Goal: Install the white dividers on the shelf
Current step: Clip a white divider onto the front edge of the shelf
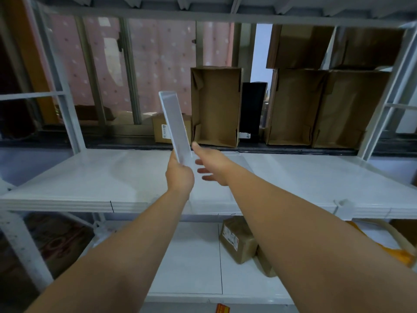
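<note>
Shelf board (90, 177): bare surface wide to left and right. Centre taken: left hand (180, 175) grips white divider (173, 123), tilted up; right hand (213, 169) spread just beside it. Bay bounded by 2 uprights, left post (72, 123) and right post (381, 109), with top beam (203, 16) overhead. Behind, centre to right: open cardboard boxes (215, 107), 1 black box (252, 109).
</note>
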A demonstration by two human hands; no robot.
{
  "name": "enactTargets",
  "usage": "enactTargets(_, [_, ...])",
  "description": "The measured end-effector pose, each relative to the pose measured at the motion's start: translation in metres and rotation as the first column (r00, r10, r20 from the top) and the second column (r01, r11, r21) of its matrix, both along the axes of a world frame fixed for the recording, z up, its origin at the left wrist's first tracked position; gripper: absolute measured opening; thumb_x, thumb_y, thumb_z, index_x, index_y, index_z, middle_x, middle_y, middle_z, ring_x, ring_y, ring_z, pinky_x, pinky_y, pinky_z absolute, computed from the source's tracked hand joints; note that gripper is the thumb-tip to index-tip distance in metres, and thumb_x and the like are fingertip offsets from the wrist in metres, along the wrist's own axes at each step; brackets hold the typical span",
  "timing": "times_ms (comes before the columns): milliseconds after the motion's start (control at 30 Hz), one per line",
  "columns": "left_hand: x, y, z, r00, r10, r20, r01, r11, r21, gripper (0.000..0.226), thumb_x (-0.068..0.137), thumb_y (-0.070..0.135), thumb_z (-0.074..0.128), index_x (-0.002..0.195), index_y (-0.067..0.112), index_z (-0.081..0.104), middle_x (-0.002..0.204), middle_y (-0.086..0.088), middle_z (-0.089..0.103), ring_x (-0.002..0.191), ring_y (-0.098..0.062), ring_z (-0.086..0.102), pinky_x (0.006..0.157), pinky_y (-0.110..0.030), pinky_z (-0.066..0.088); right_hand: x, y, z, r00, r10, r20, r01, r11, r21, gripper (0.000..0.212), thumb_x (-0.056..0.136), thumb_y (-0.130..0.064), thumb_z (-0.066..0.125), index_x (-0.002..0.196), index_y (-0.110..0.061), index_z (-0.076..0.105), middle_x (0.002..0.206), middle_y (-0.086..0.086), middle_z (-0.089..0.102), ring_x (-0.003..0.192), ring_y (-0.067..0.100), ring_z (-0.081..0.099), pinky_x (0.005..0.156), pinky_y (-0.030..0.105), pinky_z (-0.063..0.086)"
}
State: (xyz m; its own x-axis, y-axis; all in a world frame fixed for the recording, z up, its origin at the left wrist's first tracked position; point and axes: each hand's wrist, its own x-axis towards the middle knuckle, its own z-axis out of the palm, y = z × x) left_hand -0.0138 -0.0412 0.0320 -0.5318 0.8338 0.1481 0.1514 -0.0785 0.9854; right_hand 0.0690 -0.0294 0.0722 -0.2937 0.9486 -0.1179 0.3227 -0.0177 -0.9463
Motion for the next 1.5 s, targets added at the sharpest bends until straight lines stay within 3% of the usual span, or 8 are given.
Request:
enactTargets(133, [-0.003,-0.003,0.004,0.999,-0.035,-0.015,0.036,0.999,0.023,0.043,0.100,0.021,0.039,0.142,0.014,0.035,0.136,-0.012,0.052,0.112,-0.020,0.055,0.090,-0.026,0.050,-0.024,-0.004,0.016,0.963,0.150,0.224,-0.171,0.982,0.077,0.082,0.084,-0.072,0.042,0.150,-0.030,0.019,0.152,0.004,0.034,0.126,0.032,0.047,0.101,0.045,0.038])
enactTargets(267, [0.005,-0.012,0.045,0.911,-0.255,-0.325,0.030,0.825,-0.564,0.060,0.094,0.043,0.048,0.130,-0.005,0.040,0.117,-0.021,0.057,0.128,-0.032,0.047,0.116,-0.041,0.026,-0.050,-0.013,0.030,0.908,0.213,0.361,-0.269,0.957,0.111,0.072,0.091,-0.057,0.048,0.147,-0.017,0.026,0.144,0.008,0.042,0.132,0.031,0.042,0.091,0.038,0.036])
enactTargets(433, [-0.010,-0.001,0.048,0.596,-0.105,-0.796,-0.413,0.810,-0.416,0.033,0.092,0.005,0.052,0.125,0.001,0.053,0.123,-0.012,0.061,0.123,-0.028,0.052,0.112,-0.033,0.030,-0.071,-0.013,0.028,0.923,0.090,0.374,-0.184,0.957,0.223,0.046,0.102,-0.038,0.037,0.135,-0.007,0.043,0.132,0.014,0.052,0.101,0.026,0.051,0.076,0.032,0.041])
enactTargets(567, [-0.032,-0.008,0.030,0.771,-0.160,-0.616,-0.078,0.937,-0.342,0.041,0.093,-0.002,0.050,0.134,-0.003,0.044,0.128,-0.015,0.057,0.122,-0.028,0.052,0.102,-0.028,0.039,-0.078,-0.010,0.020,0.852,-0.043,0.521,-0.159,0.928,0.337,0.044,0.103,-0.036,0.030,0.126,-0.004,0.049,0.118,0.017,0.059,0.069,0.024,0.062,0.056,0.028,0.048])
enactTargets(700, [-0.082,-0.016,-0.005,0.816,-0.532,-0.228,0.392,0.798,-0.458,0.069,0.088,0.005,0.058,0.146,0.019,0.024,0.138,-0.011,0.051,0.122,-0.028,0.051,0.107,-0.039,0.037,-0.078,-0.004,0.014,0.782,-0.174,0.598,-0.154,0.876,0.457,0.035,0.102,-0.033,0.036,0.113,-0.005,0.054,0.106,0.014,0.065,0.072,0.026,0.070,0.072,0.037,0.058])
enactTargets(900, [-0.099,-0.016,-0.055,0.625,-0.561,-0.543,0.158,0.772,-0.616,0.080,0.087,0.026,0.065,0.149,0.006,0.018,0.153,-0.012,0.030,0.137,-0.026,0.037,0.108,-0.030,0.035,-0.088,-0.003,0.021,0.810,-0.209,0.547,-0.186,0.794,0.579,0.046,0.091,-0.046,0.056,0.114,-0.006,0.054,0.097,0.010,0.058,0.072,0.025,0.071,0.074,0.039,0.061])
enactTargets(1133, [-0.108,-0.012,-0.074,0.664,-0.516,-0.540,0.164,0.806,-0.569,0.110,0.078,0.044,0.072,0.152,0.008,-0.001,0.156,-0.011,0.021,0.142,-0.025,0.028,0.111,-0.032,0.029,-0.099,0.004,0.005,0.889,-0.222,0.400,-0.092,0.770,0.632,0.045,0.096,-0.044,0.049,0.120,-0.006,0.052,0.111,0.018,0.064,0.084,0.034,0.069,0.076,0.047,0.059])
enactTargets(1500, [-0.124,-0.001,-0.078,0.651,-0.426,-0.629,0.105,0.871,-0.480,0.053,0.095,0.035,0.052,0.141,0.011,0.042,0.146,-0.006,0.046,0.134,-0.023,0.043,0.107,-0.026,0.031,-0.104,0.019,-0.014,0.914,-0.209,0.348,-0.040,0.807,0.589,0.044,0.101,-0.042,0.033,0.110,-0.005,0.055,0.099,0.019,0.065,0.085,0.035,0.066,0.077,0.048,0.056])
